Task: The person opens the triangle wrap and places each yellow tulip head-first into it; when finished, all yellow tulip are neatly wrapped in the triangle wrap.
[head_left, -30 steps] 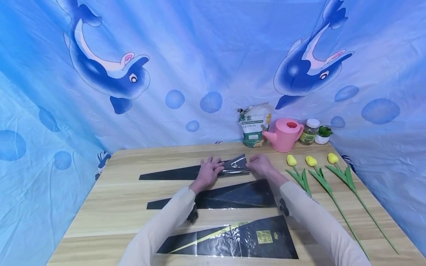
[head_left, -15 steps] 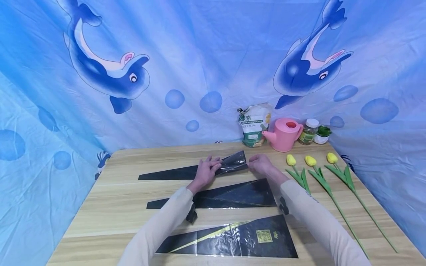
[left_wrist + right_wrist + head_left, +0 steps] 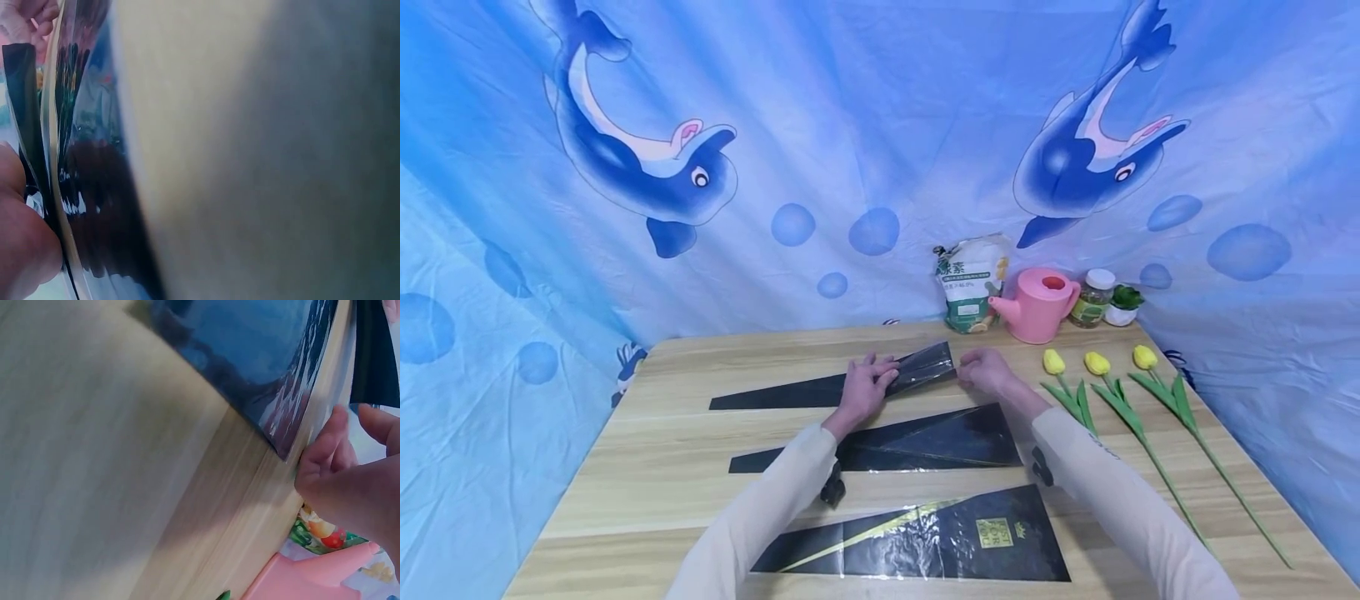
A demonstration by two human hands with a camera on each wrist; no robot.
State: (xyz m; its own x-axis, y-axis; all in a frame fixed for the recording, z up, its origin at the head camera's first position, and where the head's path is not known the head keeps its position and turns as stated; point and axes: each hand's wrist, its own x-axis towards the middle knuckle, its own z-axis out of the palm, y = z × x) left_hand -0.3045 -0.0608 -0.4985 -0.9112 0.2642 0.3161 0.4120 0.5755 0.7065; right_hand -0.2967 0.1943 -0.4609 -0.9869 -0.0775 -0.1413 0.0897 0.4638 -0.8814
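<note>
Dolphin-print blue cloth behind the wooden tabletop [image 3: 685, 433]. Far black sleeve [image 3: 850, 383] lies toward its back edge; my left hand [image 3: 867, 389] pinches its raised wide end, right hand [image 3: 988, 372] fingers curled at that end's corner. Advice: part the film layers gently, keeping the tip flat.

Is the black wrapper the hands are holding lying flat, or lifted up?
Lifted at its wide end. The farthest black wrapper rises there between the left hand and right hand; its narrow tail lies flat.
</note>
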